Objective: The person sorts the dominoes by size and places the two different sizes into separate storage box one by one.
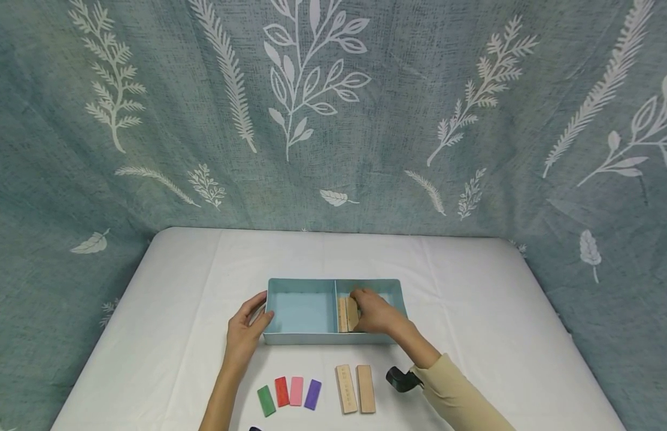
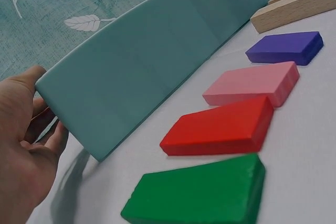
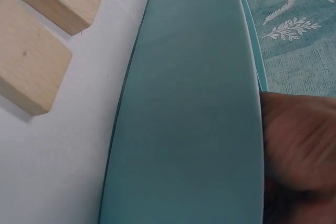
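Observation:
A shallow blue-green tray (image 1: 301,339) with a divider stands on the white-covered table. My left hand (image 1: 244,335) holds its left end, the thumb at the rim; in the left wrist view this hand (image 2: 23,140) is at the tray's corner. My right hand (image 1: 375,312) reaches into the right compartment and grips a wooden block (image 1: 352,314) there. Beside that block, along the divider, is another wooden block (image 1: 342,315). The right fingertips are partly hidden; in the right wrist view the tray's front wall (image 3: 184,98) covers the block, and the right hand (image 3: 299,140) is behind the wall.
In front of the tray lie a green block (image 1: 266,401), a red block (image 1: 282,391), a pink block (image 1: 296,391) and a purple block (image 1: 313,394). Right of them lie two wooden blocks, one with markings (image 1: 346,389) and one plain (image 1: 366,389). A patterned cloth (image 1: 333,120) hangs behind the table.

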`<state>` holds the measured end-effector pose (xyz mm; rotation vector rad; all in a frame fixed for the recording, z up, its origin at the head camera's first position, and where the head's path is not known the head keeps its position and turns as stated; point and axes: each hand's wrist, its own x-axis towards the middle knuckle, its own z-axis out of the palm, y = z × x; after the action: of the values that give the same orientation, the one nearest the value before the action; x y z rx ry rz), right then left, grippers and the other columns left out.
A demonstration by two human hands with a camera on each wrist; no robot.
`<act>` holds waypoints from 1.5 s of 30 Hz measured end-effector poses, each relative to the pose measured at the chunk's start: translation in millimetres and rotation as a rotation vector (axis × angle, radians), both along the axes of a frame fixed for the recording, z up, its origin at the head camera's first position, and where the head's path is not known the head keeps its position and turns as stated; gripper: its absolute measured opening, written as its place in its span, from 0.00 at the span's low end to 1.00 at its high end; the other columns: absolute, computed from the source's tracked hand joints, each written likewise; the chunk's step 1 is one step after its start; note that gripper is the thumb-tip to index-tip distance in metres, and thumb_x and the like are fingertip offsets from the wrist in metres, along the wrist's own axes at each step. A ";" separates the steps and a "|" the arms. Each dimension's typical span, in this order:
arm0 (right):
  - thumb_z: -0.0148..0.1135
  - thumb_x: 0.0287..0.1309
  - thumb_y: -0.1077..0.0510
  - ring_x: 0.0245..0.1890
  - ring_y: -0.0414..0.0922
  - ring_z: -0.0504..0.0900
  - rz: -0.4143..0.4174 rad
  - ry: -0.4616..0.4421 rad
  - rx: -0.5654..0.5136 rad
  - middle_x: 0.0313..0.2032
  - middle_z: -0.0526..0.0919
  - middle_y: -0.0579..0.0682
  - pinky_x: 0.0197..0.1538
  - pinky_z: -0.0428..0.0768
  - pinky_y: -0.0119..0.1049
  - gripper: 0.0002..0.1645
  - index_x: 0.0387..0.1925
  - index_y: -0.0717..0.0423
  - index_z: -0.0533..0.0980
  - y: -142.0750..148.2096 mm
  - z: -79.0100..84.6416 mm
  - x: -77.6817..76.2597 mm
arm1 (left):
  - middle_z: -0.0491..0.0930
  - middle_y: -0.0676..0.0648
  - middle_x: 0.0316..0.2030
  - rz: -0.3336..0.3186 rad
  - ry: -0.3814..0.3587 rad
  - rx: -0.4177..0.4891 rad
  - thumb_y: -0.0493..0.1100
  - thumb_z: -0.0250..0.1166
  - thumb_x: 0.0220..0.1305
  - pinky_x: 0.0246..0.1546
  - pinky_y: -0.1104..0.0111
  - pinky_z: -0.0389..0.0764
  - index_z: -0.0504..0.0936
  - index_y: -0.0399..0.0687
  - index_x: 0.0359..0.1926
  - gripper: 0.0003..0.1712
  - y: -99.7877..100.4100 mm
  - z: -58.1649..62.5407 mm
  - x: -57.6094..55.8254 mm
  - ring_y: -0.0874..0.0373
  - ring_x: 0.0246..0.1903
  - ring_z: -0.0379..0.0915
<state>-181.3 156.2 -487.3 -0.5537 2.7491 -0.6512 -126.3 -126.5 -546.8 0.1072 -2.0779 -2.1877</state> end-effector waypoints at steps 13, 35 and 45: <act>0.83 0.36 0.63 0.40 0.50 0.77 -0.017 -0.035 0.012 0.42 0.77 0.58 0.47 0.81 0.49 0.42 0.55 0.69 0.72 -0.5 -0.2 -1.1 | 0.71 0.44 0.65 -0.003 0.012 0.004 0.32 0.65 0.65 0.61 0.76 0.68 0.74 0.41 0.64 0.27 1.1 0.0 -0.7 0.53 0.68 0.62; 0.83 0.40 0.59 0.36 0.46 0.75 -0.129 -0.086 -0.171 0.46 0.77 0.59 0.37 0.79 0.41 0.50 0.64 0.68 0.68 19.4 21.5 10.9 | 0.71 0.43 0.65 0.002 0.009 0.034 0.30 0.64 0.65 0.61 0.75 0.69 0.74 0.39 0.64 0.26 -1.9 0.1 0.7 0.53 0.68 0.62; 0.81 0.43 0.56 0.37 0.50 0.77 -0.117 0.047 -0.209 0.42 0.77 0.51 0.34 0.76 0.37 0.47 0.63 0.66 0.68 40.9 46.3 27.7 | 0.71 0.43 0.65 -0.012 0.017 0.030 0.33 0.65 0.66 0.60 0.76 0.69 0.73 0.41 0.65 0.26 -0.6 -0.5 0.1 0.53 0.68 0.61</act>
<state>-153.6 197.1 -441.1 -0.4587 2.7912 -0.9729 -126.2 -127.1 -547.3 0.0784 -2.0428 -2.2194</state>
